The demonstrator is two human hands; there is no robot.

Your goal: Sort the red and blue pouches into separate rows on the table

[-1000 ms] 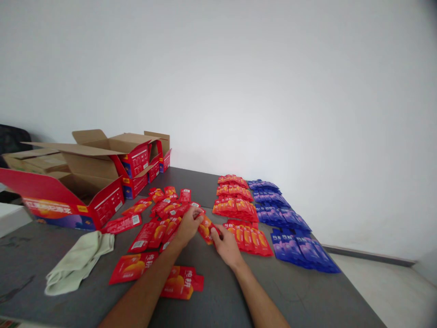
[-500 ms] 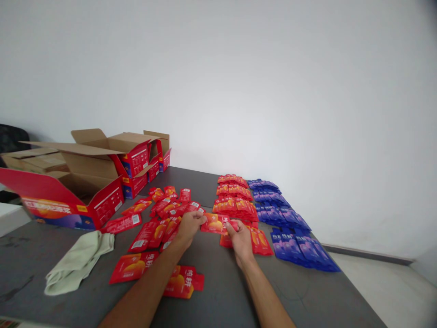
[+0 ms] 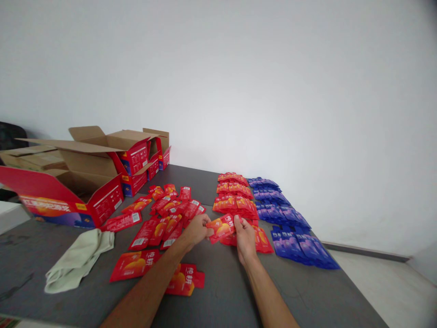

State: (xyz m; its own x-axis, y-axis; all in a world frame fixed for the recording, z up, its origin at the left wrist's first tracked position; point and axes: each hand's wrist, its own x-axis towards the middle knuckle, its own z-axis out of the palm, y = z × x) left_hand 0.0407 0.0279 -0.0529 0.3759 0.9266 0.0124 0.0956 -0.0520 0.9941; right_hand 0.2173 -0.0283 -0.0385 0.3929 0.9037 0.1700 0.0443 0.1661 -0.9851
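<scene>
Between my two hands, just above the table, I hold a red pouch (image 3: 221,227) with orange fruit printed on it. My left hand (image 3: 198,230) pinches its left end, and my right hand (image 3: 244,234) grips its right, capped-looking end. Behind and under my right hand lies a row of red pouches (image 3: 262,240), partly covered by the hand and the held pouch. Farther back are stacked rows of the same red pouches (image 3: 235,204). Loose red pouches (image 3: 150,232) lie scattered left of my left hand, and two more are partly hidden by my left forearm.
Rows of blue-purple pouches (image 3: 300,246) line the table's right side. An open red carton (image 3: 105,207) stands at the left, with more open cartons (image 3: 138,157) behind it. A folded pale green cloth (image 3: 77,262) lies on the dark table (image 3: 225,296) near the front left.
The held pouch has tilted, its left end now lower, and has come slightly nearer to me. My left hand has moved a little right and down, and my right hand has turned around its end.
</scene>
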